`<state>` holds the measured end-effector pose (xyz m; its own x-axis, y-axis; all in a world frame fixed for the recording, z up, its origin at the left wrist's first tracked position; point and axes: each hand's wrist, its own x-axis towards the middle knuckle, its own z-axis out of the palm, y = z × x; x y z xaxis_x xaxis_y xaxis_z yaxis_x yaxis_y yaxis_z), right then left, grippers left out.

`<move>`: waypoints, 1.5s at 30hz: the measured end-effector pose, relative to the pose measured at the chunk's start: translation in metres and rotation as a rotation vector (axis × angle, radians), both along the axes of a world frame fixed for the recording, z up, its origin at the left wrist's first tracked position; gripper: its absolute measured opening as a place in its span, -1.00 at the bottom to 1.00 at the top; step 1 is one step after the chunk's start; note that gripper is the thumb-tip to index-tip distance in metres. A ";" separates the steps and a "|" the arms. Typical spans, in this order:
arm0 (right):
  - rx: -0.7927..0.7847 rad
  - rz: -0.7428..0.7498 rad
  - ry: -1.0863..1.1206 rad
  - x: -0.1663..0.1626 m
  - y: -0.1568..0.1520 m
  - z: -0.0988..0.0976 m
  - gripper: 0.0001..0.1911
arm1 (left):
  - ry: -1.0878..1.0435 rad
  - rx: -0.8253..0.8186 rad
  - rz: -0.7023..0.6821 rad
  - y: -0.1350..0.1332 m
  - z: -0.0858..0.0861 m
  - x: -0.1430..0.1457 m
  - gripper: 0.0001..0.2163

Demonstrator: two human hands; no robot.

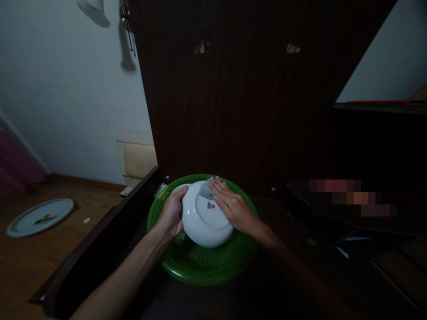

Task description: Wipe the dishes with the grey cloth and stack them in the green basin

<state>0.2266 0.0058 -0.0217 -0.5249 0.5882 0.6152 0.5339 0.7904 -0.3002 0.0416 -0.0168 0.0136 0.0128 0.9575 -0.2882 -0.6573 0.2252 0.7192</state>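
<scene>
At the view's eight-to-nine o'clock, a round white tray (26,222) with a raised rim and a dark-and-yellow motif lay on the brown wooden floor (110,200); further right, a pale cream board (138,160) leaned against the smooth painted wall (83,102). At six o'clock sat a round, glossy green plastic basin (207,278), its inner wall finely ribbed, before a dark wood-grain panel (247,111) chipped pale in two spots near twelve and one o'clock. The left hand (172,211) reached in from seven o'clock and gripped the bowl's nine o'clock edge, thumb laid along its side, most fingers hidden behind. The right hand (233,206) came from four o'clock, fingers straight and close together, pressed flat on a rumpled grey cloth (207,190) at twelve o'clock on the bowl's base; whether the thumb pinched the cloth, I could not tell. The white ceramic bowl (203,222) was held over the basin, tilted, its underside toward the viewer, showing a smooth shine, a round foot ring and a small blue-and-red mark.
</scene>
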 end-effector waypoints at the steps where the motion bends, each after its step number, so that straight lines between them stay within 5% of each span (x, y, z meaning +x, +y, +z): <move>1: 0.002 0.019 -0.004 -0.007 -0.004 0.004 -0.48 | -0.014 0.009 -0.009 0.000 0.001 0.002 -0.77; 6: 0.058 0.167 -0.102 -0.033 -0.039 0.016 -0.49 | -0.043 -0.060 -0.062 -0.001 0.009 -0.002 -0.74; 10: 0.209 0.260 -0.136 -0.023 -0.056 0.005 -0.47 | -0.011 -0.097 -0.115 -0.003 0.019 -0.013 -0.70; 17: 0.259 0.132 -0.048 0.022 -0.031 -0.011 -0.40 | 0.016 0.019 0.027 -0.005 0.013 -0.018 -0.81; 22: 0.184 0.008 0.062 0.007 -0.015 0.004 -0.49 | -0.015 0.030 -0.022 -0.004 0.009 -0.007 -0.78; 28: 0.119 0.144 -0.001 -0.021 -0.037 0.019 -0.50 | -0.042 -0.013 -0.111 -0.004 0.020 -0.009 -0.72; 33: 0.225 0.263 -0.070 -0.003 -0.053 0.015 -0.47 | -0.005 -0.016 -0.045 -0.010 0.026 -0.022 -0.77; 39: 0.237 0.107 0.028 0.031 -0.040 0.006 -0.45 | 0.085 0.058 -0.017 -0.013 0.017 -0.017 -0.85; 45: 0.238 0.054 0.086 0.008 -0.046 0.011 -0.51 | 0.066 0.089 -0.092 -0.012 0.016 0.005 -0.85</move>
